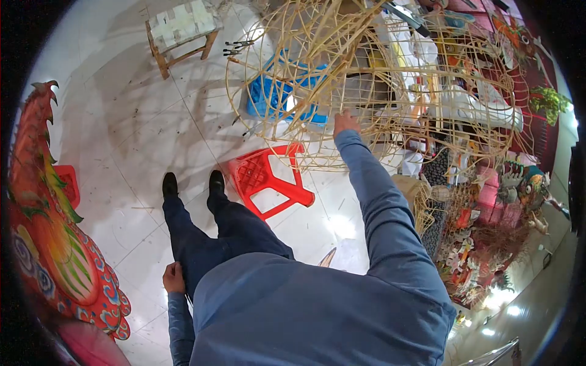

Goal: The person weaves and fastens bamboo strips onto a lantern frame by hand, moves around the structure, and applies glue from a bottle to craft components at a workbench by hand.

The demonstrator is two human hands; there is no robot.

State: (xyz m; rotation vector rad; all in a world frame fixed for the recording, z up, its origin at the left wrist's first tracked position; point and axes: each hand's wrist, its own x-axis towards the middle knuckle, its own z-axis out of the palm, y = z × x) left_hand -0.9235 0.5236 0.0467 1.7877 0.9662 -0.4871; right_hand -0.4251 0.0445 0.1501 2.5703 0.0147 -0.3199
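Observation:
My right hand [346, 123] reaches forward, its fingers closed on a strip of the large bamboo lattice frame [366, 100]. Thin pale strips cross in an open, rounded grid, with a denser bundle of strips rising along the near middle. My left hand [174, 278] hangs beside my thigh, loosely curled, and nothing shows in it. Between my feet and the frame, a red plastic stool [251, 177] lies tipped on the floor. Behind the lattice, a blue plastic bag or cover [268, 94] shows through the gaps.
A small wooden stool [183, 27] with a pale worn top stands at the far left, near black clamps [237, 47]. Along my left is a painted red and orange figure [67, 268] with spiky edges. Colourful decorations [482, 244] and papers crowd the right side.

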